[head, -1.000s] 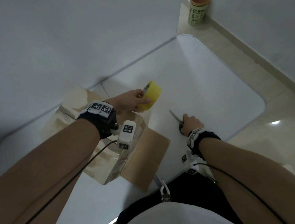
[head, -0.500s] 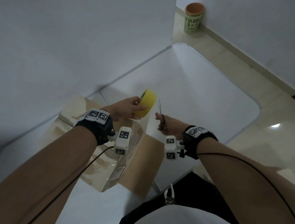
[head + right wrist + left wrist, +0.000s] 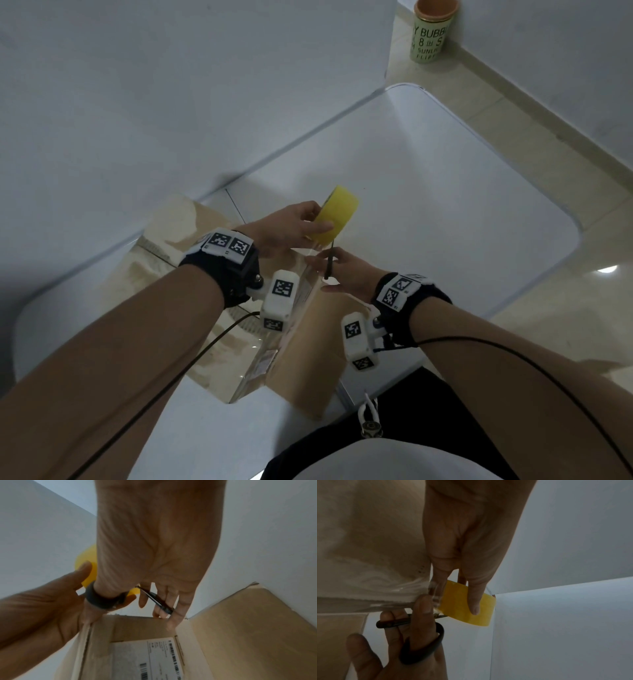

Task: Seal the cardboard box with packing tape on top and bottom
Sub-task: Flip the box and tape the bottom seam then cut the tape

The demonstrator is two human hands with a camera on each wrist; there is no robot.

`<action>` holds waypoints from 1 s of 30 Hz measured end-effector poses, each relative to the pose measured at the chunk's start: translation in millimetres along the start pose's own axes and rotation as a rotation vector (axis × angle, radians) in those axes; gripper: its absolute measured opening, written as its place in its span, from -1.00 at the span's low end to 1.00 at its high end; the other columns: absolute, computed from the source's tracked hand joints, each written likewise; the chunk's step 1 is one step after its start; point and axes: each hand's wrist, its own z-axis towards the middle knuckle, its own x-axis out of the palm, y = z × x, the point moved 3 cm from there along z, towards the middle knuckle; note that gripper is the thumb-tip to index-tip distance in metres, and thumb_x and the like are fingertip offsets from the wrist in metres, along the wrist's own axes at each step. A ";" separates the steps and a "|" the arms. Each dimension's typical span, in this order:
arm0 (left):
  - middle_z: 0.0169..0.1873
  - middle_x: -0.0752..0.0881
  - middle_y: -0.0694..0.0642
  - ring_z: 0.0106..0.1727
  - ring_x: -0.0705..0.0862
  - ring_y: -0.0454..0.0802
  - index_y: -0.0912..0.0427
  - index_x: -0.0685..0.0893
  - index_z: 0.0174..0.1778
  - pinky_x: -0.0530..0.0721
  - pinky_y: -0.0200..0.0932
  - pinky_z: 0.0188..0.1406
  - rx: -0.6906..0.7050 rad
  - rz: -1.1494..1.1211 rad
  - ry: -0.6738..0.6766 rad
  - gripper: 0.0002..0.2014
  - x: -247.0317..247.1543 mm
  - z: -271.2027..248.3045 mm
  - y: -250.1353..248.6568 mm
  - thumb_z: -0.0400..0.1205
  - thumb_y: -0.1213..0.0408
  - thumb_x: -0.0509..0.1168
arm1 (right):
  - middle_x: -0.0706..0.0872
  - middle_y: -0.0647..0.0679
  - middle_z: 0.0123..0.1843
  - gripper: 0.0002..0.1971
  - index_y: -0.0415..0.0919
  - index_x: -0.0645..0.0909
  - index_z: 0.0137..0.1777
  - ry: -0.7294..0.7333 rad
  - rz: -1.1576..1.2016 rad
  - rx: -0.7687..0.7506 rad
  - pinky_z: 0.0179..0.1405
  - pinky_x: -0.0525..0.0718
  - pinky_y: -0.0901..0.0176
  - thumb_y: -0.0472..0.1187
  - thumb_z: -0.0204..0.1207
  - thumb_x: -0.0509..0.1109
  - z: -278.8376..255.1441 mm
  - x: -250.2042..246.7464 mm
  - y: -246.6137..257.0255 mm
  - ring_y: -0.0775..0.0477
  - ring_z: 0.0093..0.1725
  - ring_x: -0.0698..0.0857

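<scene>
A cardboard box (image 3: 164, 270) lies on the white table (image 3: 445, 192), its top covered in clear tape, with one brown flap (image 3: 308, 359) hanging toward me. My left hand (image 3: 291, 226) holds a yellow roll of tape (image 3: 337, 214) just past the box's far right corner, thumb and fingers (image 3: 474, 599) on the roll (image 3: 469, 607). A clear strip of tape (image 3: 436, 596) runs from the roll to the box (image 3: 368, 547). My right hand (image 3: 342, 274) grips black-handled scissors (image 3: 329, 262), blades at that strip right below the roll. Its thumb sits in the handle loop (image 3: 423, 649). The scissors (image 3: 157, 600) and box side with a label (image 3: 154, 658) show underneath.
A green cup (image 3: 431, 31) with an orange rim stands on the tiled floor beyond the table's far corner. A white wall (image 3: 171, 85) borders the table on the left. My dark trousers (image 3: 394, 411) are at the table's near edge.
My right hand picked the scissors up off the table and brought them left to the tape strip under the roll. The left hand kept holding the roll, lifting it slightly.
</scene>
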 end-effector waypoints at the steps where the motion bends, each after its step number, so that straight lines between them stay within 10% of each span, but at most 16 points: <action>1: 0.08 0.66 0.23 -0.03 0.71 0.13 0.22 0.57 0.00 0.69 0.08 0.12 0.011 0.026 0.010 -0.83 0.7 0.6 -1.7 0.61 0.25 0.41 | 0.57 -0.23 0.35 -0.42 -0.24 0.43 0.40 -0.006 -0.007 0.000 0.07 0.73 0.07 0.01 0.47 0.50 0.1 0.1 -0.5 -0.11 0.29 0.60; 16: -0.10 0.63 -0.04 -0.07 0.58 -0.02 0.15 0.54 0.04 0.52 -0.11 -0.06 0.270 0.525 -0.016 -0.78 0.7 5.0 -13.2 0.58 0.25 0.43 | 0.54 -0.11 -0.09 -0.44 -0.35 0.47 0.46 0.164 0.036 0.187 -0.05 0.66 0.13 -0.02 0.57 0.38 1.1 2.6 -11.5 0.03 -0.18 0.56; 20: -0.09 0.60 -0.01 -0.08 0.59 -0.10 0.05 0.51 -0.04 0.58 -0.26 -0.04 0.233 0.349 0.008 -0.83 -3.9 4.5 -14.9 0.62 0.31 0.39 | 0.53 -0.06 -0.13 -0.42 -0.28 0.51 0.41 0.116 -0.030 0.166 -0.08 0.67 0.16 0.08 0.52 0.42 1.3 -2.6 -6.1 0.03 -0.14 0.55; 25: 0.14 0.62 0.16 0.01 0.70 0.18 0.17 0.49 0.20 0.68 0.04 0.03 0.093 0.086 0.003 -0.74 -21.0 5.9 -8.1 0.66 0.22 0.35 | 0.62 -0.01 0.10 -0.56 -0.09 0.53 0.34 0.081 -0.139 0.121 0.05 0.65 0.16 0.01 0.51 0.47 -8.6 -31.6 1.1 0.04 0.11 0.54; 30: 0.11 0.67 -0.04 0.08 0.76 0.11 -0.02 0.52 0.13 0.60 0.01 -0.04 0.048 0.060 0.029 -0.81 -16.1 5.8 -10.0 0.66 0.09 0.34 | 0.70 -0.12 -0.01 -0.65 -0.21 0.58 0.35 0.047 -0.149 0.076 -0.15 0.57 0.28 -0.13 0.60 0.39 -16.0 -52.6 -7.0 0.10 -0.21 0.61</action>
